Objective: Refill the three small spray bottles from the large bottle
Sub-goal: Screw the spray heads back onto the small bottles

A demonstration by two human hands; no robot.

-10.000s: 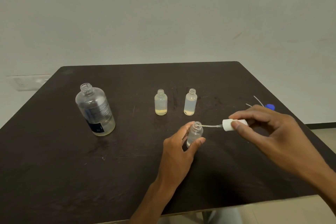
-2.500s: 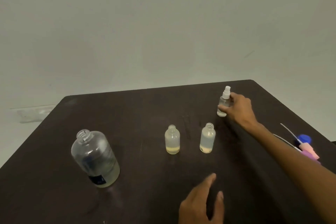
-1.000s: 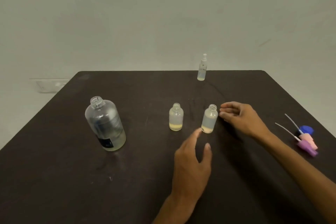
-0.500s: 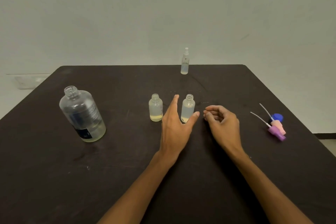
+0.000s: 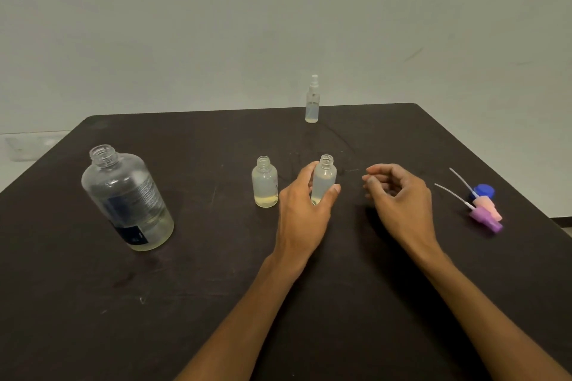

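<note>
Small uncapped bottle (image 5: pixel 323 178) stands mid-table (image 5: pixel 216 288), its lower body pinched between thumb and fingers of the left hand (image 5: pixel 305 213), probably to steady it for capping. Right hand (image 5: pixel 397 198) hovers beside it, fingers loosely curled, empty. Frosted walls show a shallow yellowish layer. Pump heads (image 5: pixel 484 210) lie right; large bottle (image 5: pixel 127 199) stands open, left.

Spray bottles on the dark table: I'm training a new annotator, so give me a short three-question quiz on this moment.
1. True or false: the large bottle has its cap on.
2. Which of the hands grips a small open bottle? A) left hand B) right hand
3. Fill in: the only small bottle with its sprayer fitted, the capped bottle, stands at the table's ___ edge.

Key: 1 false; 2 A; 3 far.
</note>
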